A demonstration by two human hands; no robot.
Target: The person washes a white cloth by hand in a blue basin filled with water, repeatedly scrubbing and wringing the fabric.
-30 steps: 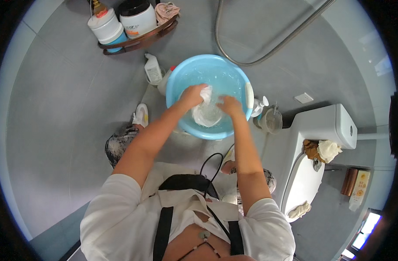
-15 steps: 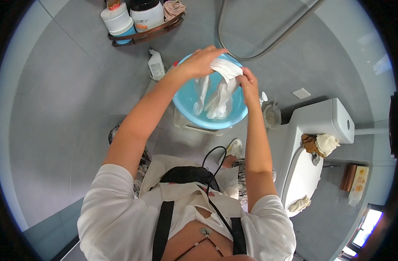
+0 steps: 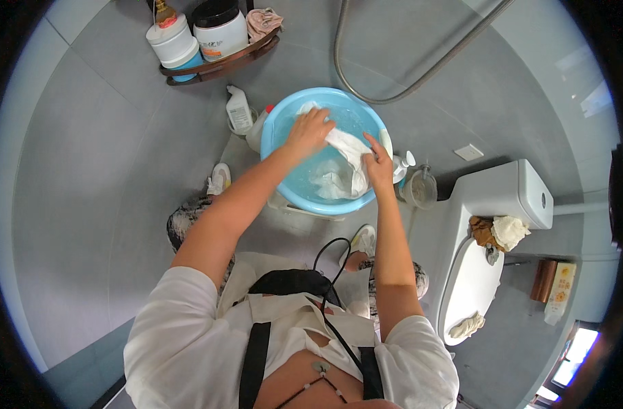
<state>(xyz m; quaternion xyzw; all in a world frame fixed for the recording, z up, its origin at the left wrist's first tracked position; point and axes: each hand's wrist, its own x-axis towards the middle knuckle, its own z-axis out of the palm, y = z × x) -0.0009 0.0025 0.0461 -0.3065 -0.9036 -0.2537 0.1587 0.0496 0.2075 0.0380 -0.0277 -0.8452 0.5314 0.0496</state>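
Your left hand (image 3: 310, 131) has its fingers curled around a wet white cloth (image 3: 349, 145). Your right hand (image 3: 379, 165) grips the same cloth near the right side of the round blue tub (image 3: 318, 206). The cloth stretches between your two hands, and its lower part dips into the water (image 3: 301, 174) in the tub. A bit of it pokes out past your left hand too. Just beside the tub, on the left, stands a white bottle (image 3: 238, 110). On the right is a white pump bottle (image 3: 405, 162). A bendy gray hose (image 3: 420, 83) hangs close to the tub's far side. Farther right is a white toilet (image 3: 469, 290).
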